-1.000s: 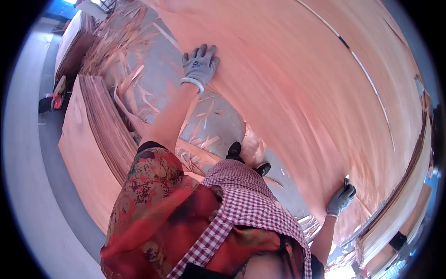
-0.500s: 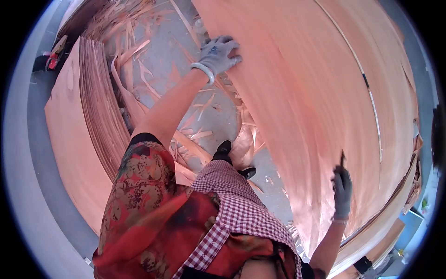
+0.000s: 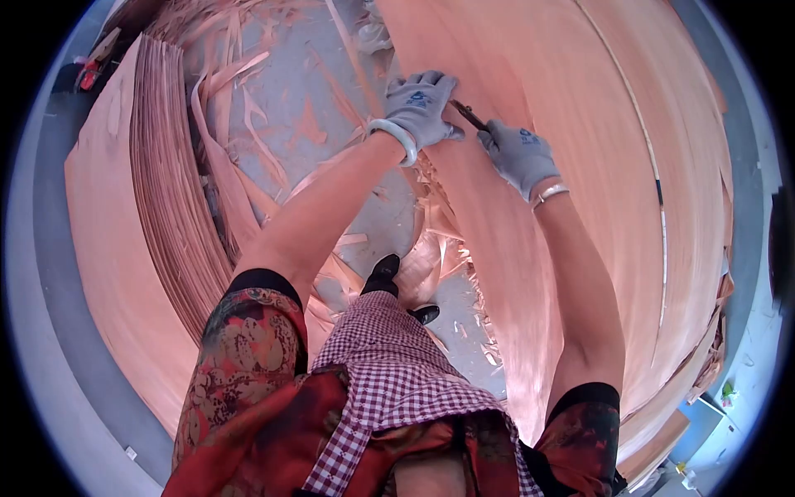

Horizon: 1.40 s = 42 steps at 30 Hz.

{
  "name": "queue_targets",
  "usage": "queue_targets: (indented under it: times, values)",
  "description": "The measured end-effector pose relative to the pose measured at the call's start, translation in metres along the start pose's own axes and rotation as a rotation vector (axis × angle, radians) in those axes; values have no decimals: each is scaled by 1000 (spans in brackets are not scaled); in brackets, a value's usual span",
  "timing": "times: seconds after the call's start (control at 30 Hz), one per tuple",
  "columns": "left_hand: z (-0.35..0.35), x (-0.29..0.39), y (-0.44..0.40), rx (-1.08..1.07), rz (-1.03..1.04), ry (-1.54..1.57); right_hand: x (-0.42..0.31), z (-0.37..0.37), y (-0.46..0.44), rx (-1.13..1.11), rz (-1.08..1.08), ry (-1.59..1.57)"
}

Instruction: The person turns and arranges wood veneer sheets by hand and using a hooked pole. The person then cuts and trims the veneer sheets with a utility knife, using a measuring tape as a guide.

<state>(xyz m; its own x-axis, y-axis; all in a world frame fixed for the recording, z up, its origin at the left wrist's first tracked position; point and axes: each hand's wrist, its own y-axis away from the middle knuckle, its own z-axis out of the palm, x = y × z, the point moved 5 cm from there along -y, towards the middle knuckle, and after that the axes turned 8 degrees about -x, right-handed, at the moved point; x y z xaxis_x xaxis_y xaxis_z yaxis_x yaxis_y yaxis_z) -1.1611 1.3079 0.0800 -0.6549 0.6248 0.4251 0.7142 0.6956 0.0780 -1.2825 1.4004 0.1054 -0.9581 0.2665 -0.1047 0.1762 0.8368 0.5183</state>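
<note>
My left hand (image 3: pixel 418 106), in a grey work glove, lies open over the near-left edge of a large wood veneer sheet (image 3: pixel 571 215). Its fingers are stretched out and its thumb rests on the sheet. My right hand (image 3: pixel 520 157), gloved as well, is closed around a dark knife (image 3: pixel 469 114). The knife's tip points toward my left hand, just right of its thumb and fingers, over the sheet. Whether the blade touches the wood I cannot tell.
A long thin stick (image 3: pixel 660 215) with a dark band lies along the sheet. To the left stands a thick stack of veneer (image 3: pixel 170 182). Torn veneer strips (image 3: pixel 257 137) litter the grey floor (image 3: pixel 310 50). My shoes (image 3: pixel 383 272) stand beside the sheet's edge.
My right hand has swung up and across from the lower right with the knife, ending close to my left hand. My left hand has shifted slightly right and down in view.
</note>
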Motion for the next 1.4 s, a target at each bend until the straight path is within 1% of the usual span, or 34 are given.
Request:
queue_targets:
  times: [0.1,0.17,0.23,0.3,0.33,0.43,0.5,0.57,0.6,0.67,0.7,0.73,0.8,0.87,0.93,1.03,1.07,1.13,1.23,1.3,1.37,1.4]
  values:
    - [3,0,-2,-64,-18,-34,-5,-2,-12,-11,-2,83]
    - [4,3,-6,-117,-35,-71,-4,-1,-20,-17,8,79]
    - [3,3,-5,-160,-49,-111,7,9,-4,-76,41,47]
    - [4,4,-1,-108,-28,-115,19,9,17,-125,71,4]
    - [2,4,-2,-60,-21,-127,33,19,31,-109,63,37]
    - [5,4,-4,-79,-14,-160,79,54,85,-123,164,-6]
    - [7,4,-5,-79,-2,-153,95,66,130,-204,280,-36]
    - [13,-1,-7,-45,27,-155,118,90,174,-212,340,-55]
    - [8,5,-6,-101,6,-192,129,102,192,-213,372,-68]
    - [5,15,-3,-81,13,-357,141,117,220,-221,398,-102]
    - [3,24,1,-66,18,-441,144,123,231,-221,412,-120]
    - [-3,45,10,6,115,-502,144,124,236,-194,398,-129]
    - [18,101,35,152,407,-427,139,122,235,-134,372,-149]
    - [66,171,70,-313,430,-22,136,119,237,-142,390,-150]
    - [90,225,114,-192,583,81,138,117,235,-141,376,-128]
    - [109,247,119,-213,427,27,141,125,248,-126,345,-111]
    - [112,248,119,-243,394,-33,143,128,255,-117,344,-120]
    - [114,251,118,-234,395,-56,154,143,275,-103,341,-144]
    - [119,249,113,-230,383,-85,181,181,330,-106,372,-180]
    - [119,252,113,-250,364,-128,201,209,374,-128,423,-179]
    - [122,249,112,-195,412,-137,219,231,425,-113,434,-179]
    - [126,253,111,-220,390,-155,232,246,450,-105,437,-182]
